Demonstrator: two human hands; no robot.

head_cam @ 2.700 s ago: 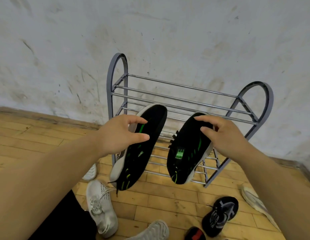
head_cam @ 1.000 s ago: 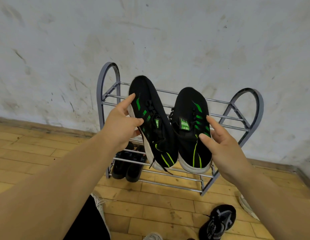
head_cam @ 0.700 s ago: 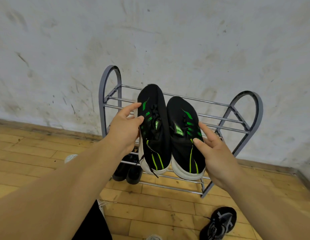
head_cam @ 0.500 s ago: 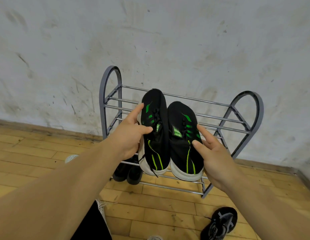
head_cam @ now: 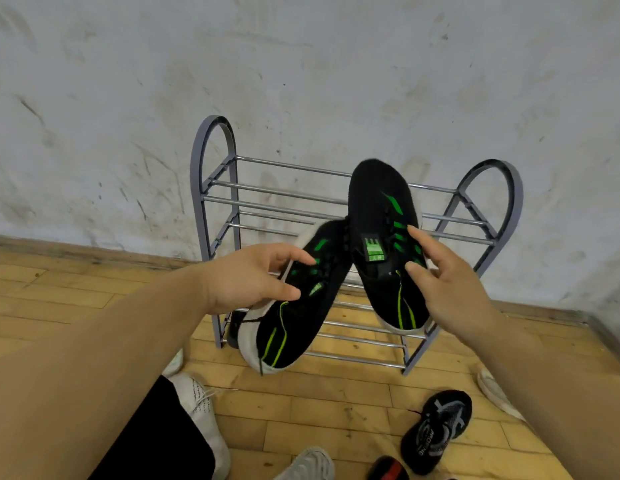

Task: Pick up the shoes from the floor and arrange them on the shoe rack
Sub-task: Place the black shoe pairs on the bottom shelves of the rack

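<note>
I hold a pair of black shoes with green stripes in front of the grey metal shoe rack point(head_cam: 213, 188). My left hand point(head_cam: 246, 282) grips the left black shoe point(head_cam: 294, 327) by its side; the shoe tilts, heel down toward me, toe up to the right. My right hand point(head_cam: 450, 289) holds the right black shoe point(head_cam: 381, 216), toe pointing up over the rack's top bars. The two shoes touch near their middles. A dark shoe point(head_cam: 234, 329) shows on the rack's bottom shelf at the left, mostly hidden behind my left hand's shoe.
On the wooden floor lie a white sneaker point(head_cam: 204, 410) near my leg, a grey sneaker point(head_cam: 308, 465), a black slipper point(head_cam: 436, 427), a black and red shoe point(head_cam: 388, 471) and a white shoe point(head_cam: 495, 396) at the right. The rack stands against a scuffed white wall.
The shoes were side by side at the rack's upper shelf. Now the left one has dropped lower and tilted, and the right one has shifted to the right and upward.
</note>
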